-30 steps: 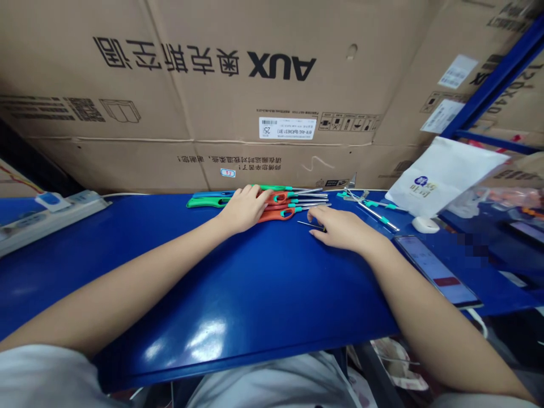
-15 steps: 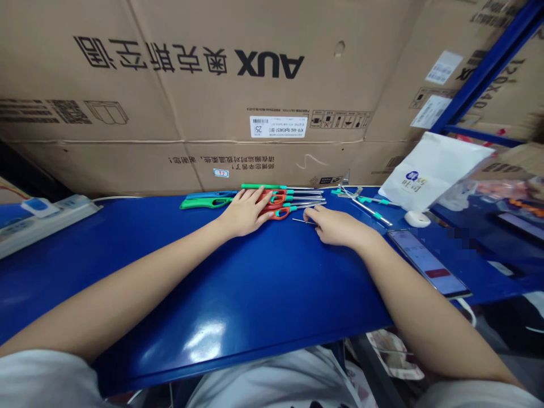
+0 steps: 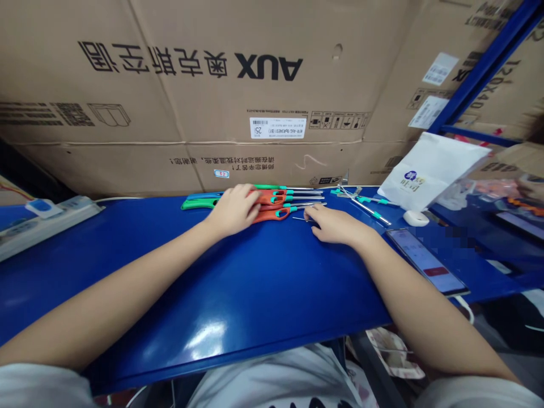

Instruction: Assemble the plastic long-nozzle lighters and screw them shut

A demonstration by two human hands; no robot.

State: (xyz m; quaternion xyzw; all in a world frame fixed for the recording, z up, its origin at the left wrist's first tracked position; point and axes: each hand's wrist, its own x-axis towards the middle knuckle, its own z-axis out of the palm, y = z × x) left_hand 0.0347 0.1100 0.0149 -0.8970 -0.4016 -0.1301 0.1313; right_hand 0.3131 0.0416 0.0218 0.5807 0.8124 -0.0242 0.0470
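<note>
Several long-nosed gas lighters lie side by side along the back of the blue table, handles left and metal tubes right. My left hand (image 3: 236, 211) is over their handles, its fingers curled onto the nearest orange lighter (image 3: 274, 213). Beyond it are another orange lighter (image 3: 269, 196) and a green lighter (image 3: 272, 187). A green handle (image 3: 199, 203) and a blue handle (image 3: 203, 196) stick out left of the hand. By the tube tips, my right hand (image 3: 334, 222) has bent fingers on a thin metal rod (image 3: 298, 219); part of the rod is hidden.
Metal tubes with teal parts (image 3: 369, 209) lie right of my right hand. Past them are a white paper bag (image 3: 431, 170), a white earphone case (image 3: 416, 218) and a phone (image 3: 426, 260). A power strip (image 3: 46, 225) is at left. A large cardboard box (image 3: 191, 113) stands behind.
My left hand has slid left along the lighter handles, and its spread fingers have curled. My right hand stays almost in place, with its thumb now more apart.
</note>
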